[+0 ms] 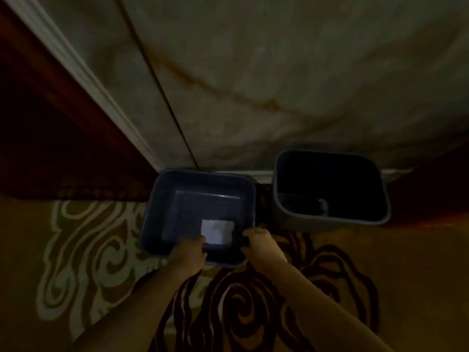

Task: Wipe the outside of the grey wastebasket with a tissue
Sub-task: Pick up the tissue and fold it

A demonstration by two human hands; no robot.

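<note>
It is dim. A bluish-grey square wastebasket (162, 212) stands on the carpet against the wall, seen from above. A folded white tissue (217, 232) shows inside it near the front rim. My left hand (189, 252) curls over the front rim, its fingertips touching the tissue's lower left corner; I cannot tell whether it pinches the tissue. My right hand (256, 241) grips the front right corner of the same rim. A second grey wastebasket (335, 219) with a dark inside stands just to the right, apart from both hands.
A marble-look wall with a white baseboard (261, 175) runs behind both baskets. A dark red wooden panel with white trim (63, 128) closes the left side. Patterned carpet (83, 262) with pale and dark swirls covers the floor toward me.
</note>
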